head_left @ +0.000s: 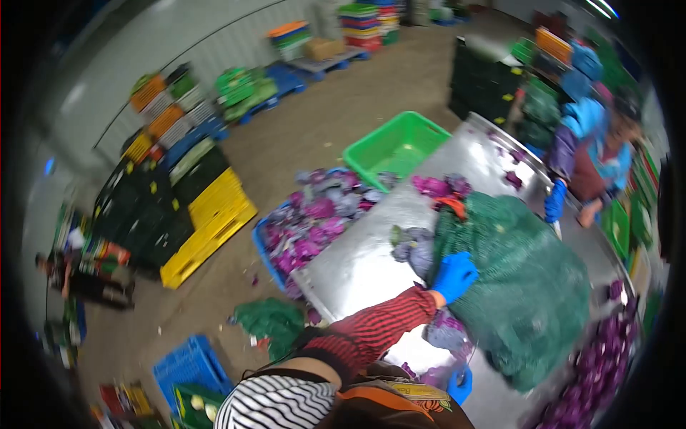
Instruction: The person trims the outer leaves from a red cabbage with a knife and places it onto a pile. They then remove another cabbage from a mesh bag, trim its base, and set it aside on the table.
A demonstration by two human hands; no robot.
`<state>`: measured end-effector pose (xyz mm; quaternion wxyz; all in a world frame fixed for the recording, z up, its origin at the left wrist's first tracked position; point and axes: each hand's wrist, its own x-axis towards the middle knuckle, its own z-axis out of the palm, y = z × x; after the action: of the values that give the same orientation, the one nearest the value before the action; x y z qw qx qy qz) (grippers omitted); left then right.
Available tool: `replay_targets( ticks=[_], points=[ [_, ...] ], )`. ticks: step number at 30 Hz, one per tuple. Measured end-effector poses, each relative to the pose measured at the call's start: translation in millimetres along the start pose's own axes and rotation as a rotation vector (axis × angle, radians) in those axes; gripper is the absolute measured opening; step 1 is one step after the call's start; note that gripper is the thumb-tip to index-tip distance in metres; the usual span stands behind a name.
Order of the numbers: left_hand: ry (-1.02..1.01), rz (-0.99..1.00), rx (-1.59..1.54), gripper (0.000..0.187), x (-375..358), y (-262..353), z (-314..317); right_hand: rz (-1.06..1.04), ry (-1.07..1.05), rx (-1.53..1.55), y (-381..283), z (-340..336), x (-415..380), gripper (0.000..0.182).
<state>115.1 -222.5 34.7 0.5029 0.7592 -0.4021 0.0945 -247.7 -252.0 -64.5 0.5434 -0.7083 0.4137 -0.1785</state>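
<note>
My left hand (455, 277), in a blue glove, reaches over the metal table (350, 268) and is closed on the near edge of a large green mesh bag (518, 286). An orange-red strip (451, 206) shows at the bag's far end. Red cabbages (414, 250) lie beside the bag, and another cabbage (446, 334) sits just below my left hand. My right hand (461, 384), also gloved in blue, is low by my apron near some purple leaves; its fingers are mostly hidden.
A blue crate heaped with purple leaves (314, 218) and a green tub (397, 146) adjoin the table. Rows of red cabbages (597, 365) lie at the right. Across the table stands a co-worker (597, 150) wearing blue gloves. A blue crate (191, 368) sits on the floor.
</note>
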Motion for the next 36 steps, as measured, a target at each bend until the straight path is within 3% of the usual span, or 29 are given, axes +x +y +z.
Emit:
replay_targets(
  ticks=[1,4,13,16,19,25,26,28,29,30,31,32,36],
  points=[
    [-0.005,-0.026,0.028,0.010,-1.7,-0.4,-0.5,-0.084,0.012,-0.089,31.6,-1.4,8.1,0.033],
    [-0.040,-0.094,0.036,0.012,-3.9,0.3,2.0,-0.043,-0.026,-0.222,48.5,2.4,6.6,0.034],
    [-0.051,-0.304,-0.139,0.015,-11.5,-11.8,15.6,0.017,-0.035,-0.222,70.6,-4.3,16.6,0.035],
    [0.072,-0.259,-0.112,0.014,-10.6,-9.8,18.0,0.033,-0.035,-0.202,75.5,-5.9,20.4,0.035],
    [-0.062,-0.312,-0.150,0.013,-7.2,-14.7,14.1,0.050,-0.032,-0.188,79.5,-6.1,22.4,0.035],
    [0.065,-0.243,-0.219,0.012,-10.6,-7.5,13.9,0.091,-0.037,-0.131,93.8,-12.7,23.0,0.036],
    [0.067,-0.243,-0.226,0.012,-11.3,-9.1,14.8,0.134,-0.048,-0.040,100.2,-13.8,23.0,0.036],
    [-0.022,-0.274,-0.234,0.017,-14.5,-17.3,16.9,0.660,-0.219,0.889,146.3,-25.8,40.4,0.036],
    [-0.041,-0.242,-0.250,0.016,-14.8,-18.8,14.5,0.767,-0.259,1.058,160.2,-30.9,46.5,0.037],
    [-0.047,-0.236,-0.270,0.014,-16.3,-19.6,13.9,0.127,-0.039,0.386,123.8,-12.4,9.4,0.039],
    [-0.133,-0.314,-0.321,0.012,-13.9,-15.2,6.5,-0.150,0.123,0.060,73.8,4.5,-4.3,0.040],
    [-0.076,-0.207,-0.254,0.012,-18.9,-26.5,15.8,-0.390,0.287,-0.295,36.0,12.5,-9.4,0.040],
    [-0.136,-0.316,-0.355,0.010,-15.6,-26.7,12.4,-0.262,0.227,-0.433,-34.2,3.9,-20.6,0.040]
  ],
)
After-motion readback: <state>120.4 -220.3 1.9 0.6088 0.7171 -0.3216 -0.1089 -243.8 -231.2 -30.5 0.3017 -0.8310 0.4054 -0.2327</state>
